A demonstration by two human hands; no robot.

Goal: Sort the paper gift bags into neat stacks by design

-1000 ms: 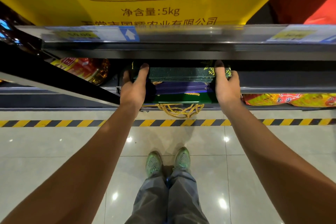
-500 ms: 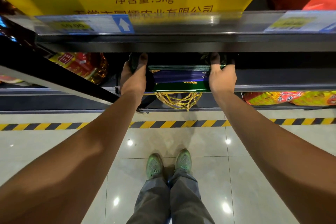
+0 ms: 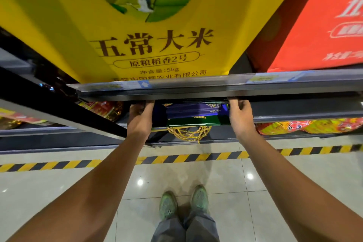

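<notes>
A flat stack of paper gift bags [image 3: 191, 118] lies on a low shelf, with blue-purple designs above a green one. Their gold cord handles [image 3: 188, 133] hang over the shelf's front edge. My left hand [image 3: 139, 119] holds the stack's left side, and the upper shelf edge hides its fingertips. On the stack's right side, my right hand [image 3: 240, 116] grips with its fingers curled at the edge. The upper shelf covers the back of the stack.
The upper shelf edge [image 3: 216, 88] with price tags juts out just above my hands. A yellow rice sack [image 3: 149, 25] and a red sack [image 3: 318, 25] stand on it. Oil bottles [image 3: 102, 109] sit left of the stack, yellow-red packets [image 3: 306, 126] right. Hazard tape [image 3: 176, 159] marks the tiled floor.
The view has tilted up, showing more of the yellow sack. Both hands stay on the stack's sides, and my right fingers have curled more at the edge.
</notes>
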